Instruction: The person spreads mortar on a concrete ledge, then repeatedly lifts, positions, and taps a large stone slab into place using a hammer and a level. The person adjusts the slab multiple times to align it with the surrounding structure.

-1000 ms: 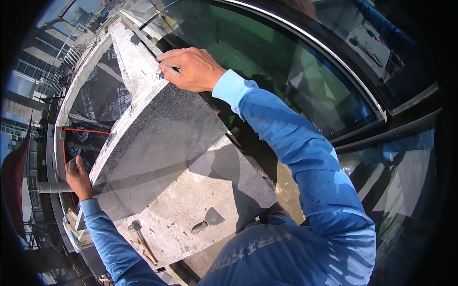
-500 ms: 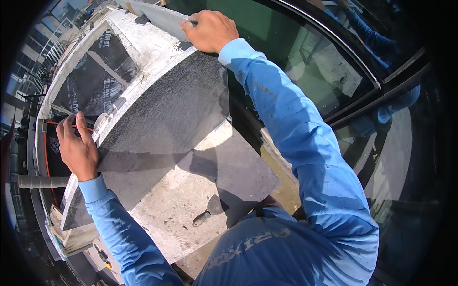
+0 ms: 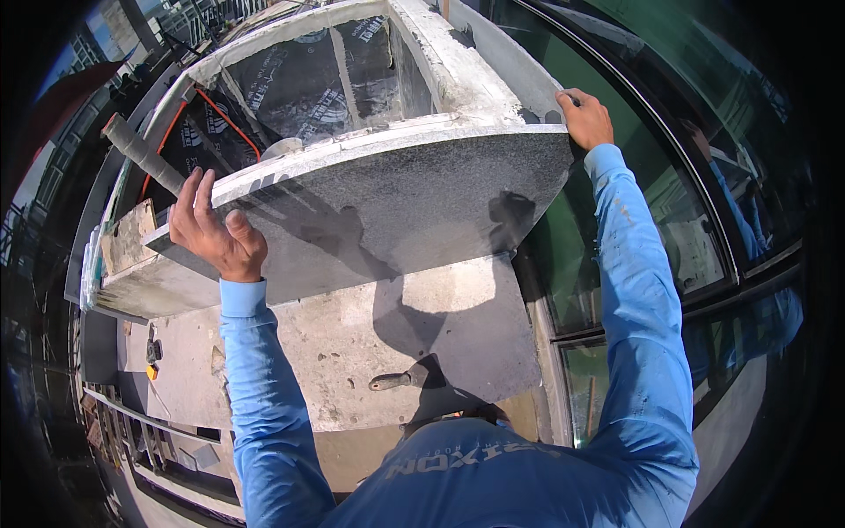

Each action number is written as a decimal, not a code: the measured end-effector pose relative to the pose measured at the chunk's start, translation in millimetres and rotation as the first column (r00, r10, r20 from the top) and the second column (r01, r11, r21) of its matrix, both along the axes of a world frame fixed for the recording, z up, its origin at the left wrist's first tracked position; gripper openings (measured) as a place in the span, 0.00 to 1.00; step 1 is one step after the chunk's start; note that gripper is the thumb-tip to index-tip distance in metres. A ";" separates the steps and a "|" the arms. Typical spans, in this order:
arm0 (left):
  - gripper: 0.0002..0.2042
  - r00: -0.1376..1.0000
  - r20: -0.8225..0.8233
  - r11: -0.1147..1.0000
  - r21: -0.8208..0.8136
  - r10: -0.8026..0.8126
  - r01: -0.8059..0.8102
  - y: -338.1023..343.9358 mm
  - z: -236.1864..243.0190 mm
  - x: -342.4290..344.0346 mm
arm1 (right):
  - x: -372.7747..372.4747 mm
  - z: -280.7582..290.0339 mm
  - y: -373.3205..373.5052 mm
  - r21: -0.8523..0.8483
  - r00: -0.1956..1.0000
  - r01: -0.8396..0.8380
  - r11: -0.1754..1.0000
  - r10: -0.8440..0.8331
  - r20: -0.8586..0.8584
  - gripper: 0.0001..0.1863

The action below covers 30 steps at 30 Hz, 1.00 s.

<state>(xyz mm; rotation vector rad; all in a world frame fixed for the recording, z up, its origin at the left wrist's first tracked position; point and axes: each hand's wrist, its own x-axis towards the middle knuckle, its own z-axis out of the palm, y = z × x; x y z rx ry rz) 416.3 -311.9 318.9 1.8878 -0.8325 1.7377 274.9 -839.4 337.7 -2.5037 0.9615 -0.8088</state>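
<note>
A speckled dark grey stone slab (image 3: 422, 189) with a gently curved top edge stands against the front of a white, plaster-smeared box frame (image 3: 458, 75). My left hand (image 3: 217, 233) is at the slab's upper left edge, fingers spread and pointing up; whether the palm presses on the stone I cannot tell. At the far right corner my right hand (image 3: 588, 121) is closed round the end of an upright light grey panel (image 3: 519, 70), just above the slab's corner; some fingers are hidden. Shadows of my hands and head fall over the slab and the pale ledge below.
A putty knife (image 3: 392, 381) lies on the pale stone ledge (image 3: 326, 339). Further left rests a small black-and-yellow tool (image 3: 153, 361). A wrapped tube (image 3: 145, 154) and an orange cable (image 3: 172, 128) are by the frame. Dark-framed green glass (image 3: 651, 211) borders the right side.
My view has turned, so the slab now lies nearly level across it. My left hand has its fingers more widely spread at the slab's edge. My right hand stays at the same corner.
</note>
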 end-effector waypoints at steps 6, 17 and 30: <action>0.32 0.990 -0.059 0.991 -0.050 0.125 -0.128 37.6 -35.4 71.9 | 13.8 -8.3 5.4 -0.010 0.995 -0.064 0.998 0.064 0.082 0.26; 0.20 0.996 -0.042 0.997 0.007 0.075 -0.075 36.1 -56.2 76.5 | 12.0 -15.8 -37.6 0.002 0.969 -0.218 0.976 0.216 0.119 0.28; 0.32 0.942 -0.328 0.843 -0.524 -0.071 -0.119 55.3 -179.9 21.5 | 18.2 -25.2 -92.6 0.029 0.936 -0.345 0.938 0.342 0.084 0.24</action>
